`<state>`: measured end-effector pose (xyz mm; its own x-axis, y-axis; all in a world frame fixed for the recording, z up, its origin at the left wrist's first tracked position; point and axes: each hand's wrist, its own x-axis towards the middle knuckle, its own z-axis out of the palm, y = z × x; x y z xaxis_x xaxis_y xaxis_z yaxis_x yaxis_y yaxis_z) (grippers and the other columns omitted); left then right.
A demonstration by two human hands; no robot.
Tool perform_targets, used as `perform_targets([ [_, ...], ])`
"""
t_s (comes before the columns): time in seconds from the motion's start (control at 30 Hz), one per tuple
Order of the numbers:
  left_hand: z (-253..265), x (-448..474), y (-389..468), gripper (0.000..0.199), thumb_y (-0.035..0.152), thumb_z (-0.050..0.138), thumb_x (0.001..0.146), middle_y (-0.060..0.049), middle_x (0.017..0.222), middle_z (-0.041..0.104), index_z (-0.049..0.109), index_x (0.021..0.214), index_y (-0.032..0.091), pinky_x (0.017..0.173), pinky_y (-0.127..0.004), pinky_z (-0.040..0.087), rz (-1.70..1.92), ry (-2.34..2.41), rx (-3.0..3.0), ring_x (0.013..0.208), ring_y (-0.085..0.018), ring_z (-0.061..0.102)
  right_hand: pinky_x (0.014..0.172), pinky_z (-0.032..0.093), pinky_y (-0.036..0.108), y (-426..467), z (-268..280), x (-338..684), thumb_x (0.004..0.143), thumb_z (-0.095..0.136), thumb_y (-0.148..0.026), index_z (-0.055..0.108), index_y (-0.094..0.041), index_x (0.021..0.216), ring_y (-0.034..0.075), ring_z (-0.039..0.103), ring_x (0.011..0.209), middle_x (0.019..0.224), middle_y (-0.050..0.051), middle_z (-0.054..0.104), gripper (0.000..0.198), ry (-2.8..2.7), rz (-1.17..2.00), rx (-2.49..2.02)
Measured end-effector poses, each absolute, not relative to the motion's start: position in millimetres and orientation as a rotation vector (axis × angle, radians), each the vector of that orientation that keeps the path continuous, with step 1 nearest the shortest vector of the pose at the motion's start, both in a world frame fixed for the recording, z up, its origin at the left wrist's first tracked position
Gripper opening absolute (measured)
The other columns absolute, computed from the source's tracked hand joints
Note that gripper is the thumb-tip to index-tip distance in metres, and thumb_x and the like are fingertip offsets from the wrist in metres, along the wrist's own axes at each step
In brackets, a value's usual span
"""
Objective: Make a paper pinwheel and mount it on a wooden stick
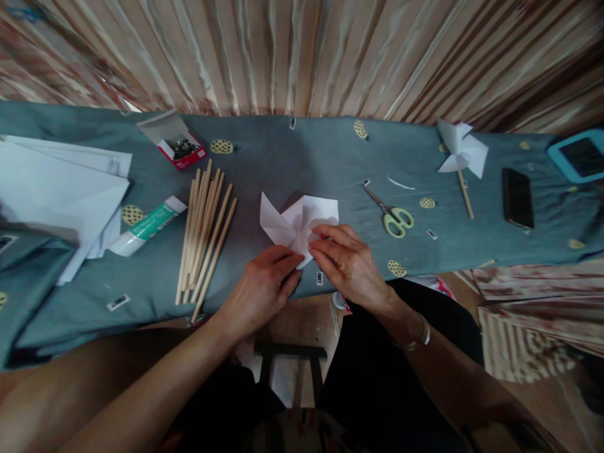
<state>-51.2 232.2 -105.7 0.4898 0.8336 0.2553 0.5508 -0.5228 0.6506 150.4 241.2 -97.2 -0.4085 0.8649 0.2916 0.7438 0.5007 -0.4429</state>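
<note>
A white paper pinwheel (pixel 309 211) with folded blades lies at the near middle of the cloth-covered table. My left hand (pixel 268 277) pinches its near edge between thumb and forefinger. From the right, my right hand (pixel 346 259) has its fingers closed on the paper near the centre, and the fingertips partly hide the folds. Left of the paper lies a loose bunch of wooden sticks (pixel 204 226). Green-handled scissors (pixel 391 212) rest to the right, their blades pointing away from me.
A finished-looking pinwheel on a stick (pixel 461 154) lies at the right, near a dark phone (pixel 518 198) and a blue-framed device (pixel 582 156). At the left are paper sheets (pixel 56 189), a green-and-white tube (pixel 150 226) and an open red box (pixel 186 154) of small dark pieces.
</note>
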Motion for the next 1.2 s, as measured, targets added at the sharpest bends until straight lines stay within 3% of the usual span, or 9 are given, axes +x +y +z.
perform_targets([
  [0.27,-105,-51,233,0.02,0.013,0.059,0.09,-0.009,0.099,0.072,0.07,0.106,0.013,0.082,-0.03,0.058,0.752,1.131,2.24,0.088,-0.018,0.07,0.095,0.057,0.046,242,-97,147,0.097,0.05,-0.021,0.071,-0.018,0.103,0.026,0.061,0.109,0.119,0.012,0.067,0.022,-2.265,0.292,-1.294],
  [0.53,-104,-51,234,0.018,0.014,0.057,0.091,-0.008,0.1,0.072,0.07,0.104,0.014,0.082,-0.03,0.059,0.749,1.133,2.252,0.089,-0.018,0.07,0.111,0.044,0.056,244,-101,145,0.09,0.046,-0.006,0.06,-0.026,0.129,0.031,0.042,0.139,0.148,0.008,0.047,0.046,-2.324,0.33,-1.318],
  [1.2,-102,-50,232,0.02,0.017,0.055,0.092,-0.008,0.098,0.071,0.068,0.108,0.015,0.082,-0.031,0.059,0.692,1.141,2.345,0.09,-0.019,0.069,0.107,0.045,0.056,245,-103,135,0.096,0.039,-0.01,0.062,-0.017,0.122,0.034,0.037,0.141,0.149,0.017,0.046,0.035,-2.441,0.249,-1.377],
])
